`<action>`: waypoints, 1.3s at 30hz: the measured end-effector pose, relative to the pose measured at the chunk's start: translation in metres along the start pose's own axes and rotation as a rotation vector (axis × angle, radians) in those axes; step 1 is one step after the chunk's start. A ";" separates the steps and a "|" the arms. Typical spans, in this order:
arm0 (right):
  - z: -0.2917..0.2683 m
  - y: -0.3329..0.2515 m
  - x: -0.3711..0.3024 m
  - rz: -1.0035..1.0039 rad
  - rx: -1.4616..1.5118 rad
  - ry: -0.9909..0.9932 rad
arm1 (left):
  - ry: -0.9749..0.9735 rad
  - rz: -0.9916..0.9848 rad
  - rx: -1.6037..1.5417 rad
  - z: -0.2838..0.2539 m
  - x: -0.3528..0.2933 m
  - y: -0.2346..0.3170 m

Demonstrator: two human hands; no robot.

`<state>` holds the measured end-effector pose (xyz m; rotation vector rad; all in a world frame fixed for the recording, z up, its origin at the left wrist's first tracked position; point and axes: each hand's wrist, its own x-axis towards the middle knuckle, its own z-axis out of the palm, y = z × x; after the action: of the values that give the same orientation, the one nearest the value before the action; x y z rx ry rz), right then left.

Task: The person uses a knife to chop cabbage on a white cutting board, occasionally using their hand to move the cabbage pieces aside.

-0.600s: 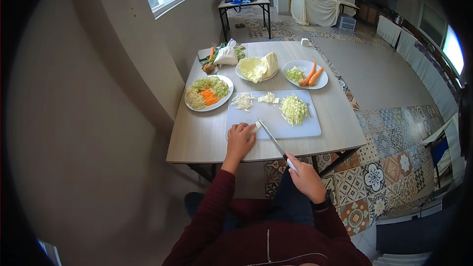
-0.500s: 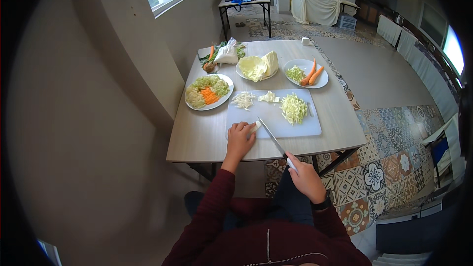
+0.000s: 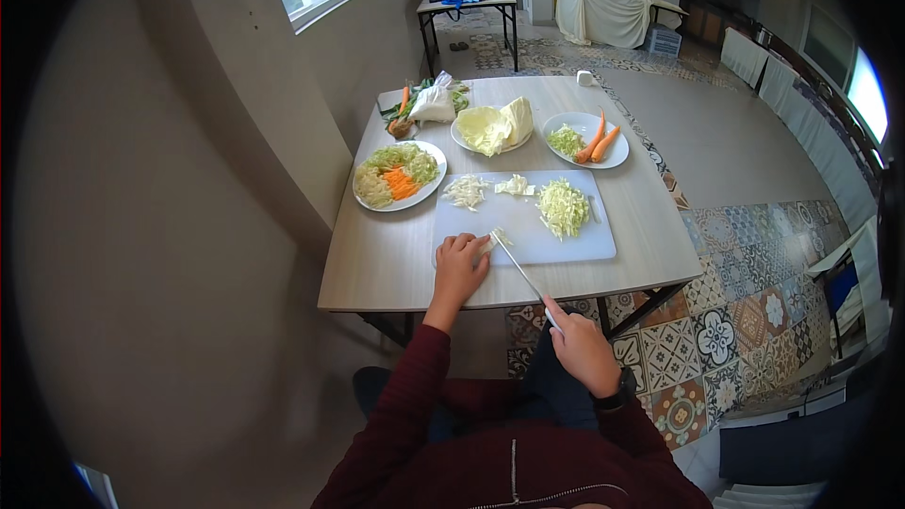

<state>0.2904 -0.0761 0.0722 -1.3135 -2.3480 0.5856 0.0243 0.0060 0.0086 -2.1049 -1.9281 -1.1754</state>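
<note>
My right hand [image 3: 583,351] is wrapped round the pale handle of a kitchen knife [image 3: 524,274], its blade slanting up and left over the board's near edge. The tip meets a small whitish piece of cabbage [image 3: 486,246] that my left hand [image 3: 460,262] presses down with bent fingers. Both lie on a white cutting board [image 3: 575,249]. Thin cut slivers [image 3: 503,237] sit beside the blade. Farther back on the board are white shreds [image 3: 464,191], some flat pale pieces [image 3: 514,186] and a larger heap of light green shredded cabbage [image 3: 563,209].
Behind the board stand a plate of cabbage leaves [image 3: 490,130] and a plate with carrots [image 3: 596,146] and shreds. An oval plate [image 3: 377,205] of shredded vegetables is at left. A white bag [image 3: 434,102] lies among vegetables at the far left corner; a small white object [image 3: 584,78] sits far right.
The knife's blade has moved slightly down and turned at the cabbage piece, and thin slivers now show by its tip. My right hand has shifted a little; my left hand stays put.
</note>
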 end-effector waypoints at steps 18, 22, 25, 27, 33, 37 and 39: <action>0.007 -0.009 0.026 0.002 -0.026 -0.013 | 0.029 0.018 0.002 0.002 0.000 -0.002; 0.009 0.000 0.041 -0.028 0.042 0.011 | 0.041 0.020 0.007 0.004 0.002 -0.001; 0.005 -0.001 0.052 -0.047 0.071 0.023 | 0.043 0.000 0.002 0.002 0.002 -0.001; 0.010 0.004 0.061 -0.046 0.117 -0.008 | 0.019 -0.007 0.002 0.003 0.003 -0.002; 0.014 0.006 0.056 -0.038 0.117 -0.005 | 0.039 0.000 0.010 0.004 -0.001 -0.001; 0.011 0.008 0.040 -0.026 0.086 -0.006 | 0.027 -0.008 0.009 0.001 0.001 0.001; 0.009 0.008 0.030 -0.032 0.081 0.013 | 0.009 -0.010 0.010 0.000 0.000 0.003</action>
<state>0.2764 -0.0476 0.0640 -1.2381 -2.3060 0.6530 0.0273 0.0055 0.0099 -2.0848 -1.9385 -1.1724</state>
